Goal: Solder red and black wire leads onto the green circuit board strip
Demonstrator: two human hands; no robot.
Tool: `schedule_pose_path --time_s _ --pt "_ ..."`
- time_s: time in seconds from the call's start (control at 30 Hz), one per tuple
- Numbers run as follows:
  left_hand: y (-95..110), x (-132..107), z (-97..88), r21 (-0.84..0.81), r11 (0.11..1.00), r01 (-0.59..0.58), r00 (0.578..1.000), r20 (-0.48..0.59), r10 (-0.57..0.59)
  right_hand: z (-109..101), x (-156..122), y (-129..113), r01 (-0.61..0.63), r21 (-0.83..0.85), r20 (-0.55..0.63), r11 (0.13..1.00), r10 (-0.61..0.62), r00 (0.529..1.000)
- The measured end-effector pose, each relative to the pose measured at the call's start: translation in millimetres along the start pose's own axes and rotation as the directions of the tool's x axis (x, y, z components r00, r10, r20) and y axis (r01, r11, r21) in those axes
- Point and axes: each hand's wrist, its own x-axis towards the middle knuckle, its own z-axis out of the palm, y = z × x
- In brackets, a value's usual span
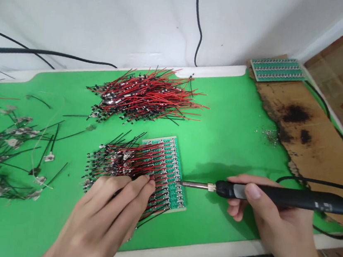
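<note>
The person's left hand [107,216], nearest the camera, lies open with its fingers spread, pressing down on a fan of red and black wires rather than gripping them, apparently to keep them flat against the board. The right hand [282,217] is closed around a slim black soldering iron [278,196], held like a pen for fine control, its steel shaft pointing left. The tip sits just beside the right edge of a green rectangular circuit board [179,198], which lies on a bright green mat [230,131], with wires fanning left from its rows of contacts. Beyond it, a heap of loose red and black wires [147,96] lies within easy reach. To the left, black wires ending in silvery metal tabs [2,157] lie scattered. To the far right, a scorched brown cardboard sheet [311,137] perhaps shields the surface from heat, and a second green board [277,69] rests at its far end.
</note>
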Motion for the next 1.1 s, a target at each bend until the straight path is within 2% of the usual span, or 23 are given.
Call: schedule_pose_path --time_s 0.3,0.53,1.1 --pt "0.7 0.4 0.6 -0.001 1.000 0.003 1.000 -0.002 -0.003 -4.4 1.9 2.0 0.020 -0.041 0.039 0.999 -0.018 0.999" --pt "1.8 0.3 -0.8 -0.029 1.000 0.004 1.000 -0.016 -0.004 1.1 -0.5 -1.5 0.000 -0.001 -0.010 1.000 0.000 1.000" --pt "2.5 -4.9 2.1 -0.018 1.000 -0.004 0.999 0.033 0.005 1.4 -1.6 -0.6 -0.009 0.025 -0.004 1.000 0.009 1.000"
